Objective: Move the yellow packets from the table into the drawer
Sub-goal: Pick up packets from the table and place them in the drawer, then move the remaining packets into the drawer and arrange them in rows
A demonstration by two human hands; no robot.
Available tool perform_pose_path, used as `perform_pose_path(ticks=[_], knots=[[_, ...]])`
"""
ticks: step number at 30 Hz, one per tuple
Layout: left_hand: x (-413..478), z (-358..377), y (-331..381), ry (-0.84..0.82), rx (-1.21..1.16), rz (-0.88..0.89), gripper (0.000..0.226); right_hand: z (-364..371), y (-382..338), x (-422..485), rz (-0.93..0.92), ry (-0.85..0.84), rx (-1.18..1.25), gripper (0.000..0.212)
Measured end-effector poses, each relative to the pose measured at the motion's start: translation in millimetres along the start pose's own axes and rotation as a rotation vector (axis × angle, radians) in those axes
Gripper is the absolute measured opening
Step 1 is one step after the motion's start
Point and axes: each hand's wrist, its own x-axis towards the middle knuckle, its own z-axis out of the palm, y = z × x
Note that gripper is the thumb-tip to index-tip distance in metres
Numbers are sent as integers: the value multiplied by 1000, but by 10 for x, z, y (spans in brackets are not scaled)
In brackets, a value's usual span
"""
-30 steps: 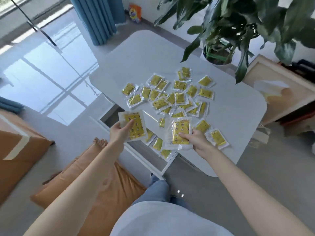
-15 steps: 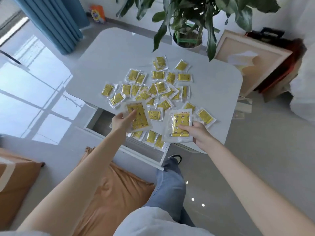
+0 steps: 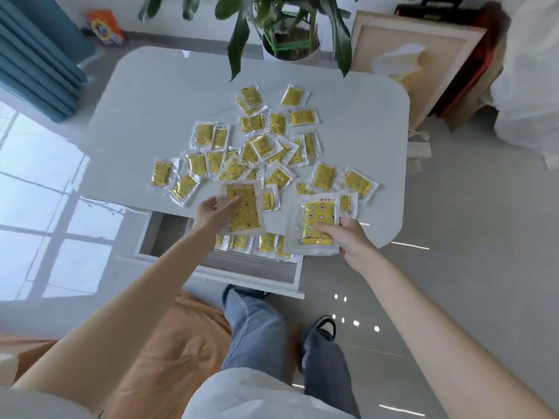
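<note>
Several yellow packets (image 3: 263, 145) in clear wrappers lie scattered over the white table (image 3: 157, 95). My left hand (image 3: 213, 214) grips one yellow packet (image 3: 246, 211) above the table's near edge and the open drawer. My right hand (image 3: 348, 235) pinches another yellow packet (image 3: 317, 220) over the drawer's right end. The white drawer (image 3: 242, 272) stands pulled out below the table edge, with several yellow packets (image 3: 266, 241) lying in its right part. Its left part looks dark and bare.
A potted plant (image 3: 287, 40) stands at the table's far edge, its leaves hanging over the top. A framed picture (image 3: 417, 55) leans at the right. An orange cushion (image 3: 169, 349) lies on the floor by my legs. Blue curtains (image 3: 36, 49) hang at the far left.
The view has shifted and come closer. Both hands still hold their packets; the left one has moved a little right and nearer the drawer's middle.
</note>
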Motion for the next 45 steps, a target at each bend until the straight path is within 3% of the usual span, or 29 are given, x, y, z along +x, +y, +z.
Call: perform_pose_path(ticks=[4, 7, 13, 17, 19, 22, 25, 29, 32, 38, 40, 45], knots=[[488, -236, -28, -64, 53, 1, 30, 425, 89, 293, 26, 61, 42, 20], [928, -432, -46, -123, 112, 45, 32, 767, 124, 588, 8, 68, 74, 11], [1806, -616, -235, -237, 140, 209, 31, 1339, 276, 1262, -110, 146, 157, 36], [2390, -559, -423, -274, 84, 334, 47, 1624, 308, 1761, -227, 171, 199, 14], [2646, -493, -526, -301, 30, 393, 52, 1711, 346, 2032, -301, 208, 208, 16], [3018, -369, -658, -330, -62, 447, 35, 1815, 388, 2372, -422, 214, 215, 8], [3297, -244, -754, -346, -122, 501, 22, 1917, 424, 2667, -515, 253, 214, 18], [3525, -201, -825, -389, -162, 566, 30, 2075, 475, 2933, -606, 244, 201, 35], [3625, -259, -904, -425, -182, 641, 16, 2228, 530, 3008, -671, 242, 184, 40], [3543, -542, -1181, -381, -253, 704, 10, 2511, 776, 2921, -747, 251, 212, 11], [3456, -729, -1318, -389, -259, 722, 11, 2609, 903, 2814, -760, 233, 197, 11], [3318, -1281, -1760, -362, -152, 721, 39, 2885, 1226, 2584, -714, 145, 104, 16]])
